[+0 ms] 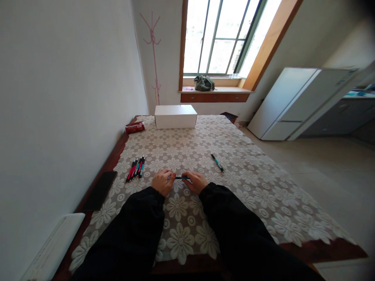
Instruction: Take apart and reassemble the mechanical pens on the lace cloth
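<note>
A dark pen (179, 178) is lying crosswise between two hands over the near part of a counter (336, 250) covered by a floral lace cloth (180, 239). The fingers of the left hand (163, 182) are clamping one end; those of the right hand (197, 182) are pinching the other. Several red or teal pens (136, 169) are resting in a row leftward, while one teal pen (217, 162) is lying apart, rightward. A white box (175, 118) is standing toward the far end.

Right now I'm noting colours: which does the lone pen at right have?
The lone pen is black and teal (head view).
</note>
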Demonstrator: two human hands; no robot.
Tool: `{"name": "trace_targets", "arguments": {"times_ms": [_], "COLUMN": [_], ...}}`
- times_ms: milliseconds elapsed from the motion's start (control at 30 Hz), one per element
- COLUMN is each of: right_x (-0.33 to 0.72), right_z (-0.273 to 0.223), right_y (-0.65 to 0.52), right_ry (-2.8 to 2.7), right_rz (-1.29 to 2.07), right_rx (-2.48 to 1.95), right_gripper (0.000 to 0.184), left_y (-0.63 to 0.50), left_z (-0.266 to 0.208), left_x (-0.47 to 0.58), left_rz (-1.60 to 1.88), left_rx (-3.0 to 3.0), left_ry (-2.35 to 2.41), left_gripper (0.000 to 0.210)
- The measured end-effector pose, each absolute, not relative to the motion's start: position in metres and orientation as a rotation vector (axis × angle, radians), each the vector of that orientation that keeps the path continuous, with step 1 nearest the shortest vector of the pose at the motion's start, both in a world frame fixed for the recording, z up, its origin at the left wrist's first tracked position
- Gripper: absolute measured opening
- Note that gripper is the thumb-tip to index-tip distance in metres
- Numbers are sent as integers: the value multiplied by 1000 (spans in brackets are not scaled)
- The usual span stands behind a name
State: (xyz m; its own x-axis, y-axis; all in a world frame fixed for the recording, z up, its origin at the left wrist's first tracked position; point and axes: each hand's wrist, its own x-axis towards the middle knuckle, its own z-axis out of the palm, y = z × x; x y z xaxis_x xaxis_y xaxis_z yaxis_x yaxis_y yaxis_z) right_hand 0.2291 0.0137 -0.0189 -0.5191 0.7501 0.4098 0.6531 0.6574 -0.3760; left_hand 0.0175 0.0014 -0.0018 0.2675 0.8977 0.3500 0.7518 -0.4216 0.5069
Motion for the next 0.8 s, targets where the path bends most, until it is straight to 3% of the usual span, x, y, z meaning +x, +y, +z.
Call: {"name": "trace_targets", "arguments": {"times_ms": [333, 533, 800], "right_x": [229, 229, 230], "right_z": [-21, -20, -20], "right_y": [15, 14, 14], "right_ry": [-2312, -2294, -2309], "right_rz": [258, 254, 254], "right_rx": [-1102, -1149, -1159], "right_gripper": [11, 11, 11], "left_y": [6, 4, 7], "left_z": [-6, -6, -8], "left_x": [15, 15, 15], "left_rz": [953, 1000, 937], "left_rx": [2302, 2260, 2264], "left_ry": [1332, 1385, 1469], "left_gripper": [10, 26, 29]}}
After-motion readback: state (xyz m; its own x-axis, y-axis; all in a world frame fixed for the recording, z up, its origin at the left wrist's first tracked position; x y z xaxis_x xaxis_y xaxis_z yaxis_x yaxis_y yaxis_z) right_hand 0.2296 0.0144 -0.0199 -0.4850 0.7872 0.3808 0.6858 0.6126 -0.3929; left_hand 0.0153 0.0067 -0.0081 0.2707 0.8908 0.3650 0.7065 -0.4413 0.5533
